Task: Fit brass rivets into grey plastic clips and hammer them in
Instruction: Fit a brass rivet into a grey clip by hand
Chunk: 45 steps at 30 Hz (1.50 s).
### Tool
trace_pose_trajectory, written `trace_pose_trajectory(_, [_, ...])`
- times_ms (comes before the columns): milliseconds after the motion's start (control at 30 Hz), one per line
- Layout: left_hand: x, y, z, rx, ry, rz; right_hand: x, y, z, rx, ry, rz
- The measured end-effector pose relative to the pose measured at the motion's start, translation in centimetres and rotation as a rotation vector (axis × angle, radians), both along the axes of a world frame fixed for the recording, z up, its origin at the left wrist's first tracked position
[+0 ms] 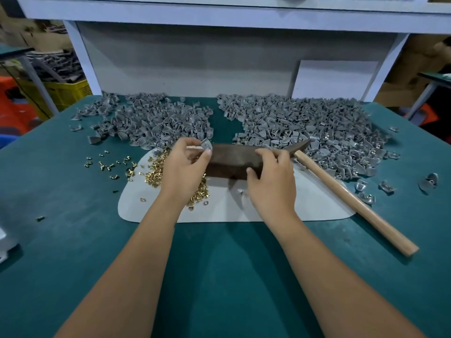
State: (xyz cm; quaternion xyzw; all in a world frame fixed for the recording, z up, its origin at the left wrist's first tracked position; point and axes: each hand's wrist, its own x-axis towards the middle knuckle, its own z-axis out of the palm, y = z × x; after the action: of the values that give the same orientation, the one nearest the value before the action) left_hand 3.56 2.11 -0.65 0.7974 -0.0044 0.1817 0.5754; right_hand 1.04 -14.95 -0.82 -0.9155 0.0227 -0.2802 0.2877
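Left hand (186, 167) up over the near edge of the rivet heap, thumb and fingertips pinching one grey clip (206, 144) at the 12 o'clock end of the hand, held just above the left tip of the dark metal block (231, 163). Right hand (272, 178) at 3 o'clock from the left one, fingers curled over the right end of that block, thumb down its near face, a small grey piece nipped at the fingertips (whether clip alone or clip with rivet, cannot tell). Block lying crosswise between both hands, on the white mat (280, 208). Brass rivets (156, 175) heaped on the mat under and at 9 o'clock of the left hand, with strays scattered further out at 9 o'clock on the green tabletop (73, 240). Hammer (351, 198) untouched, head tucked against the block's right end at 1 o'clock from the right hand, pale wooden handle running out toward 4 o'clock across mat and table. Beyond the hands, two big mounds of grey clips: left pile (151, 118) at 11 o'clock, right pile (312, 128) at 1 o'clock, a bare green gap between them at 12. Loose clips strewn at 3 o'clock, past the hammer handle. White back panel (195, 59) standing behind both piles.
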Motion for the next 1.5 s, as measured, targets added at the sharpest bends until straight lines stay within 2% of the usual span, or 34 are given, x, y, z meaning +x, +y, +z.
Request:
trace_pose_trajectory(67, [-0.1, 0.0, 0.1, -0.030, 0.005, 0.008, 0.3, -0.2, -0.1, 0.059, 0.060, 0.015])
trace_pose_trajectory(167, [-0.1, 0.2, 0.2, -0.064, 0.008, 0.028, 0.6, -0.2, -0.1, 0.131, 0.044, 0.081])
trace_pose_trajectory(367, [0.1, 0.1, -0.2, -0.078, 0.017, 0.085, 1.0, -0.2, 0.0, 0.145, 0.065, 0.126])
trace_pose_trajectory(433, [0.1, 0.2, -0.2, -0.071, 0.011, 0.088, 0.7, -0.1, 0.1, 0.026, 0.065, 0.068])
trace_pose_trajectory(500, [0.1, 0.3, -0.2, -0.070, 0.003, 0.087, 0.2, 0.4, 0.3, -0.161, -0.025, -0.004])
trace_pose_trajectory(600, [0.1, 0.8, -0.1, -0.114, -0.026, 0.082, -1.4, 2.3, 1.3, -0.156, -0.117, 0.135])
trace_pose_trajectory(700, [0.3, 1.4, 0.0, -0.144, -0.081, 0.085, -1.7, 5.1, 1.7, -0.207, -0.011, 0.351])
trace_pose_trajectory(767, [0.4, 1.6, 0.0, -0.155, -0.103, 0.087, -1.1, 6.6, 1.7, -0.329, 0.071, 0.372])
trace_pose_trajectory(833, [0.5, 1.8, -0.1, -0.156, -0.115, 0.088, -0.6, 7.3, 1.4, -0.363, 0.115, 0.359])
trace_pose_trajectory(933, [0.6, 1.9, -0.3, -0.134, -0.117, 0.088, -0.6, 7.1, 0.1, -0.370, 0.144, 0.360])
trace_pose_trajectory(1200, [0.7, 1.0, -0.4, 0.007, -0.105, 0.033, -0.5, 4.8, -0.2, -0.221, 0.195, 0.427])
trace_pose_trajectory(1500, [0.4, 0.7, -0.4, 0.027, -0.115, 0.045, -1.1, 5.4, -0.2, -0.180, 0.160, 0.477])
